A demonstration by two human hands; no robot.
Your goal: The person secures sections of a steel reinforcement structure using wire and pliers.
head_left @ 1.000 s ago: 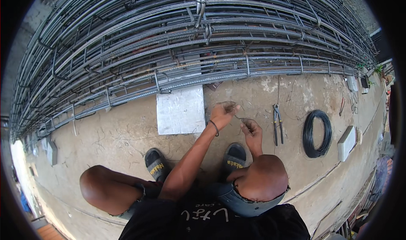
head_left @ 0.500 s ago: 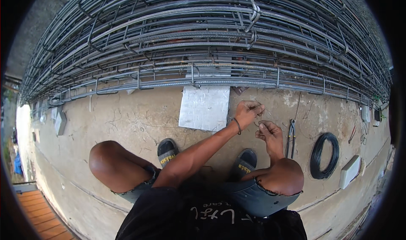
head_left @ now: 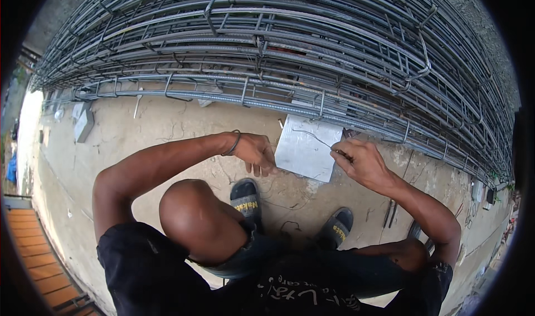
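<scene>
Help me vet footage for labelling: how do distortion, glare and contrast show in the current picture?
Head view: the rebar stack bows into an arc, corners going black; head view: a strip near the left rim washes out to white; head view: the thin wire in the right hand shows clearly against the pale board.

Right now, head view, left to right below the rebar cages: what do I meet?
Pale grey block → left hand → silvery board → right hand pinching a thin wire → pliers handles → black wire coil, mostly hidden.
</scene>
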